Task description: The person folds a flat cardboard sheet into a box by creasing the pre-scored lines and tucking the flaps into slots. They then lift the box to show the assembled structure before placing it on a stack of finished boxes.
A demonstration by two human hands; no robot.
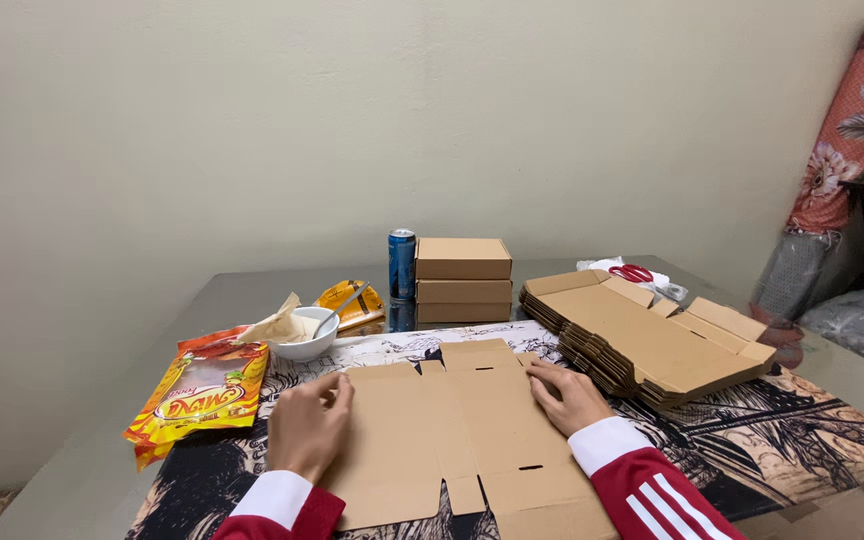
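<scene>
A flat die-cut cardboard blank lies on the counter, on a printed mat, directly before the person. The left hand rests loosely curled, knuckles up, on the blank's left panel. The right hand presses flat, fingers together, on the right panel. Neither pinches anything.

Risk: uneven pressure may crease a panel off its score line. The adjacent stack of flat blanks may slide if knocked.

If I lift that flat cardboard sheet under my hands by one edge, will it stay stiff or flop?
The flat cardboard sheet looks thin and scored with fold lines, so it would probably bend at the creases. Its loose flaps would likely droop. It seems light. Both the left hand and the right hand rest on it.
</scene>
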